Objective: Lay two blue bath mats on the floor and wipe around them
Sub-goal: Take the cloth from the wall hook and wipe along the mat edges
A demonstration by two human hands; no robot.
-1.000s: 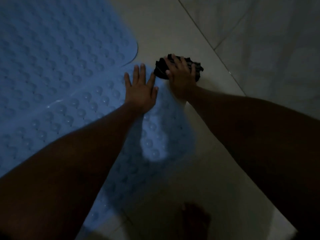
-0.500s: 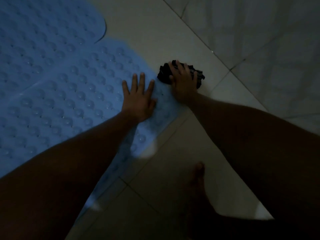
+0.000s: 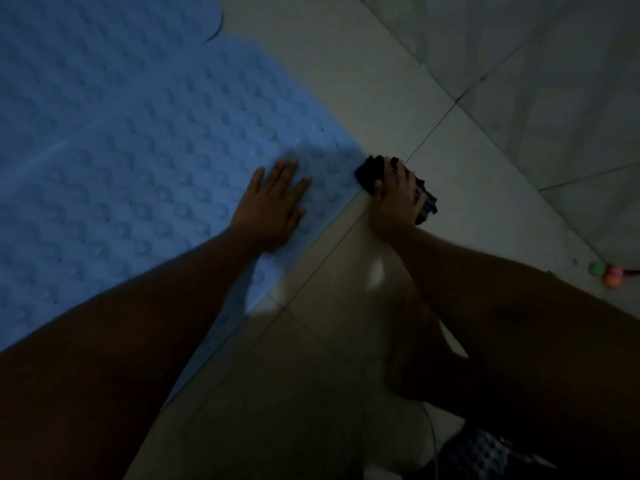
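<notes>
Left hand (image 3: pixel 273 206) lies flat, fingers wide, on the blue bath mat (image 3: pixel 138 161). The mat's edge slants up to the right hand (image 3: pixel 394 202), which grips a black cloth (image 3: pixel 370 173).

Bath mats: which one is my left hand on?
The nearer blue bath mat, its corner beside the black cloth; your left hand lies flat on it. The farther mat is untouched.

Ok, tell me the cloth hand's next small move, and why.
Probably slide the right hand and its dark cloth along the blue mat's edge: the cloth sits on floor tile against that edge, while the left hand presses flat on the mat, pinning it.
</notes>
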